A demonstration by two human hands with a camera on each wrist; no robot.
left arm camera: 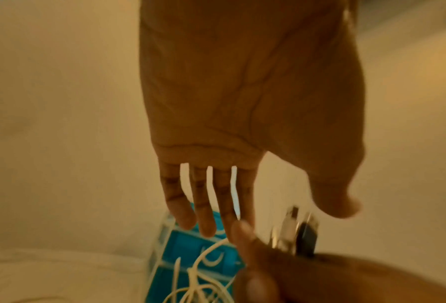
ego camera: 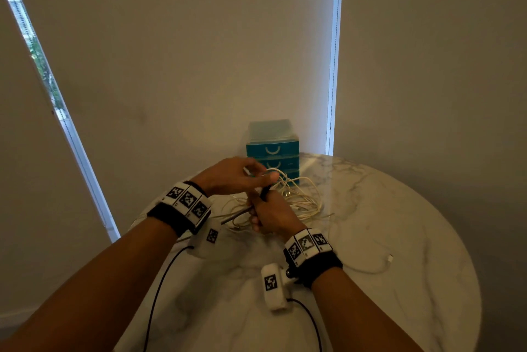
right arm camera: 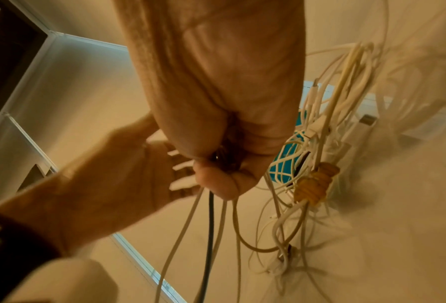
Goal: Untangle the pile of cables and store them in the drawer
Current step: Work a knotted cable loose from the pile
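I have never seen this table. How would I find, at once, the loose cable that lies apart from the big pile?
Start at the round marble table; the teal drawer unit stands at its far edge with the tangled pile of cables before it. Look nearer, right of the right hand: the single white cable lies there in a loose curve. It is untangled and ends in a small white plug.

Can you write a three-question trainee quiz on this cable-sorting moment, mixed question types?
1. True or false: the right hand grips a bunch of cables, one dark among pale ones.
2. Multiple choice: the left hand is A) fingers straight and spread, B) clenched in a fist, C) flat on the round marble table.
3. Fill in: the tangled pile of cream cables lies in front of the teal plastic ____ unit, whose drawers are all closed.

Key: 1 true; 2 A; 3 drawer.
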